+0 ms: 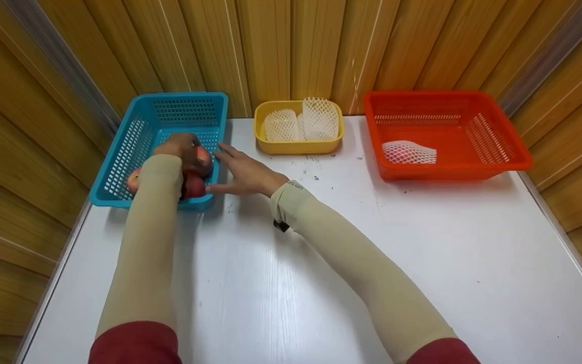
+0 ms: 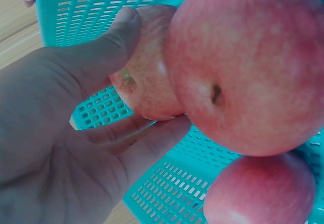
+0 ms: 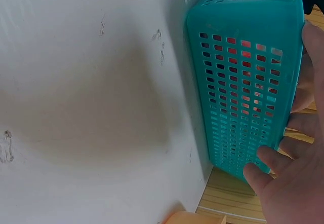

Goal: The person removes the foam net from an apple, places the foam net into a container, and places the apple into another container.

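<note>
Inside the blue plastic basket (image 1: 161, 203), at the left of the head view, my left hand (image 1: 174, 145) grips a red-pink apple (image 2: 152, 64) between thumb and fingers. A larger-looking apple (image 2: 248, 67) is close to the camera beside it in the left wrist view, and another apple (image 2: 260, 191) sits lower in that view. One more apple (image 1: 133, 181) partly shows left of my left forearm. My right hand (image 1: 250, 174) has its fingers spread and fairly straight, touching the basket's right side and rim; that perforated side fills much of the right wrist view.
On the white table (image 1: 271, 283), a small yellow basket (image 1: 298, 147) holds white foam nets (image 1: 320, 119) at the back middle. Right of it stands a red-orange basket (image 1: 442, 172) with a foam-netted, pinkish item (image 1: 408, 152) inside. Wood-patterned walls (image 1: 316, 45) border the back and sides.
</note>
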### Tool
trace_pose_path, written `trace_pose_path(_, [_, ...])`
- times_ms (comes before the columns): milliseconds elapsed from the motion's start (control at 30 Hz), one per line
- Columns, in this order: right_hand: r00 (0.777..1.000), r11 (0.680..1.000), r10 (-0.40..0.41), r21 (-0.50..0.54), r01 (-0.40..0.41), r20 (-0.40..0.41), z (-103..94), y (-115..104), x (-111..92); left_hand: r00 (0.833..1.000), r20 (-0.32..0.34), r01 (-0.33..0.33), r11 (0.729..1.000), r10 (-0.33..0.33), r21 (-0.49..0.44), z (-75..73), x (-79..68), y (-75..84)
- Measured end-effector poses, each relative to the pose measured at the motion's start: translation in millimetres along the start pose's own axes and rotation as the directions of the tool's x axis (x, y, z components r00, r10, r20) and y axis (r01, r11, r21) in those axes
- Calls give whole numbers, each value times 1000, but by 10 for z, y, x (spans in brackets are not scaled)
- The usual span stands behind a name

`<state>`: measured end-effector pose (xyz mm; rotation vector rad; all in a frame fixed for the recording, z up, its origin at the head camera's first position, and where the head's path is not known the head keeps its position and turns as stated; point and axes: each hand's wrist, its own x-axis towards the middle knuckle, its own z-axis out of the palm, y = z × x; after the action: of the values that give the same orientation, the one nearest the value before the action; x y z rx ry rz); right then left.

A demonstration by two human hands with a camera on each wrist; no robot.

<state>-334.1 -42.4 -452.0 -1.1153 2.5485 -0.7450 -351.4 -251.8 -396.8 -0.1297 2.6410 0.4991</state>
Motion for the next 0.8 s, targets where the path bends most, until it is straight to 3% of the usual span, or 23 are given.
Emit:
trace_pose_path(267, [1000, 1000, 10, -14, -10, 6, 7, 20, -13, 999, 24, 40, 999, -40, -26, 0, -54, 26])
trace_pose_path(433, [1000, 999, -17, -36, 17, -17, 11, 72, -44, 997, 53, 67, 993, -63, -93, -7, -21, -16])
trace_pose_path(800, [991, 992, -76, -107, 64, -110, -74, 235, -177, 1000, 3, 12, 993, -12, -119, -40, -98, -69])
